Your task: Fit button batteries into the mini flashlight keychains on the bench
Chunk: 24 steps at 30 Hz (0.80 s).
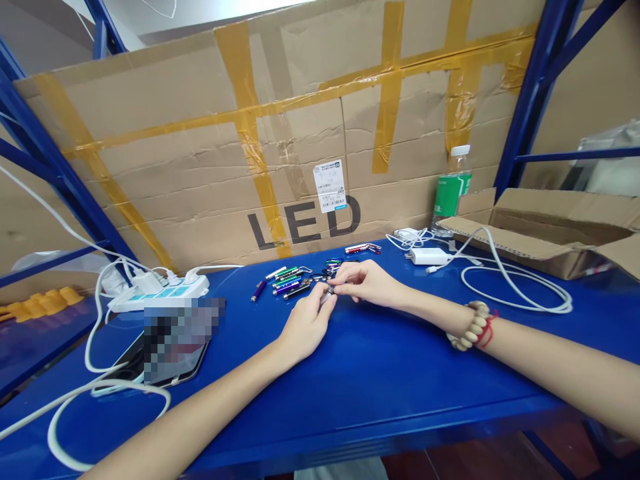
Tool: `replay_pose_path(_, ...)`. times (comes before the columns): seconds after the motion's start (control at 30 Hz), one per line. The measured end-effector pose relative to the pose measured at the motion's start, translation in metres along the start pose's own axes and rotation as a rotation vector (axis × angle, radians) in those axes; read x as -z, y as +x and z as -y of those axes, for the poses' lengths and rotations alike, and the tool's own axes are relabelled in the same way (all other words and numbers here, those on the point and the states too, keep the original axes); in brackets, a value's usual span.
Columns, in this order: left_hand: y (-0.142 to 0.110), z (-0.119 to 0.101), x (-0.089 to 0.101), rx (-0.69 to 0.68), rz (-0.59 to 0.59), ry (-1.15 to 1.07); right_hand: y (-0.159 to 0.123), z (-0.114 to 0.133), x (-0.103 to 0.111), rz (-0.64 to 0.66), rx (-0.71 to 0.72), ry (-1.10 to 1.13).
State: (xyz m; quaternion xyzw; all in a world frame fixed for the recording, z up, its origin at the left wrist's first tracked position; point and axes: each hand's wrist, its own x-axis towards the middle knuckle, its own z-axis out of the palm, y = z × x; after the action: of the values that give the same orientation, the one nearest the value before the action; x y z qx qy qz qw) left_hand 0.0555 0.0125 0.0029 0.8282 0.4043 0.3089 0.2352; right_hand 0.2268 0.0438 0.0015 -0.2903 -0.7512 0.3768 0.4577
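My left hand (306, 323) and my right hand (367, 282) meet over the blue shelf top (380, 373), both pinching one small dark keychain flashlight (330, 290) between the fingertips. Just beyond them lies a cluster of small keychain flashlights (289, 281) in green, purple, silver and dark colours. A purple one (258, 291) lies apart to the left, and red ones (363, 249) farther back. My right wrist wears a bead bracelet with a red cord (475, 327).
A white power strip (165, 293) with plugs and white cables sits at left, next to a tablet (165, 350). A white charger (429, 256) and looped cable lie at right, beside an open cardboard box (550, 233) and a green-labelled bottle (453, 190). A taped cardboard sheet marked LED stands behind.
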Motion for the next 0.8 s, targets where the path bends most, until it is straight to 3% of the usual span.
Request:
replay_pose_path(0.3, -0.0001, 0.0042, -0.0002, -0.082, 0.090, -0.083, 0.0001, 0.0004, 0.0058, 0.043, -0.167, 0.101)
replay_pose_path(0.8, 0.0010, 0.0024, 0.0012, -0.082, 0.086, -0.114, -0.0013, 0.0016, 0.0104, 0.115, -0.219, 0.125)
